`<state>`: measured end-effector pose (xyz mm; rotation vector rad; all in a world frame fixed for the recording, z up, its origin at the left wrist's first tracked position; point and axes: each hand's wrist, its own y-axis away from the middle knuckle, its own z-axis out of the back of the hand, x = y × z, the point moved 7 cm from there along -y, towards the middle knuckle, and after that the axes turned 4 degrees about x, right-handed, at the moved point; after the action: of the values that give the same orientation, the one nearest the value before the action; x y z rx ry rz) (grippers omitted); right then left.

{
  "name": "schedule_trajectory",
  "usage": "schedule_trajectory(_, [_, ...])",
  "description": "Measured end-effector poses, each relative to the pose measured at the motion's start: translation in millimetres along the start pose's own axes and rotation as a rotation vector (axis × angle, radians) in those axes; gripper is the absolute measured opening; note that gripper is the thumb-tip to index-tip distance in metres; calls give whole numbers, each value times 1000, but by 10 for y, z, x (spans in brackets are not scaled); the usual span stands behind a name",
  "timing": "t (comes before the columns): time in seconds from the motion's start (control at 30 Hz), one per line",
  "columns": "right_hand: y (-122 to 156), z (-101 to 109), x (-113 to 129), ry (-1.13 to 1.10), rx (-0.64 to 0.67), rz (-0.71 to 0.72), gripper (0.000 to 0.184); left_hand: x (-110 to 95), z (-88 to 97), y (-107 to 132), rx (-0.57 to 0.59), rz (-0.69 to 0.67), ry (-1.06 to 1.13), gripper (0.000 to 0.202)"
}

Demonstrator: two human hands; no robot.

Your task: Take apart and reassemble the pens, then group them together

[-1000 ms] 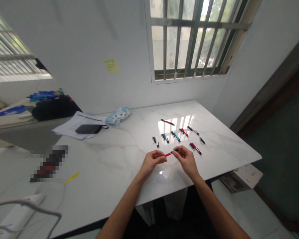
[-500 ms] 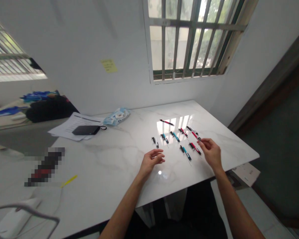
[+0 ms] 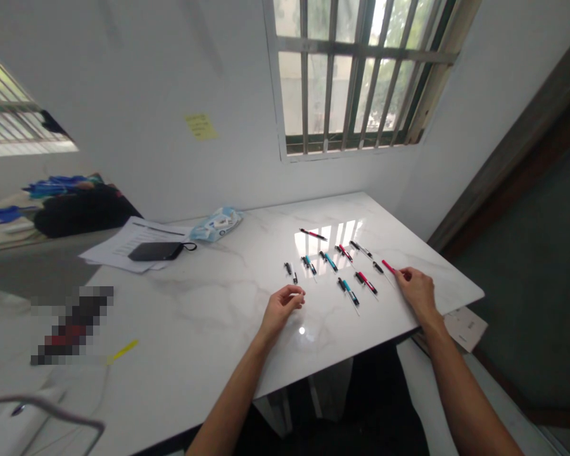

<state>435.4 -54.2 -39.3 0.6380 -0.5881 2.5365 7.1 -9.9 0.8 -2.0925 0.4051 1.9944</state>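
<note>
My right hand (image 3: 417, 293) pinches a red pen barrel (image 3: 388, 266) by its near end at the right of the table. Just left of it lie a black pen part (image 3: 377, 267) and a thin refill. My left hand (image 3: 281, 310) hovers or rests near the pens, fingers loosely curled and apart, holding nothing I can see. Beyond its fingertips are small black pen parts (image 3: 287, 269). Disassembled pens lie in groups: a teal barrel (image 3: 350, 294), a red barrel (image 3: 367, 283), another teal barrel (image 3: 331, 262) and several more. A red-and-black pen (image 3: 313, 234) lies at the back.
On the left, a black pouch-like case (image 3: 156, 251) lies on printed papers (image 3: 104, 247), beside a blue-and-white packet (image 3: 217, 224). A yellow strip (image 3: 123, 351) and a blurred dark object (image 3: 73, 326) are nearer. The white table (image 3: 194, 329) meets the wall below a barred window (image 3: 356, 82).
My right hand has moved right with the red barrel, leaving a black part and refill on the table. My left hand has barely moved; the view has shifted slightly.
</note>
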Motion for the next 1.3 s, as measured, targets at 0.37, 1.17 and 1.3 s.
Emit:
schedule_trajectory(0.37, [105,21,191,-13,65,65,40,-72,-48,17,47,-21,-16,22])
schedule_trajectory(1.17, [1316,-249,2335,-877,646,460,18,32,-269,103,290,-1,-12,44])
schedule_trajectory(1.3, [1230,-246,2222,-874,637,446,16,-4,-301,111,313,-1,-66,43])
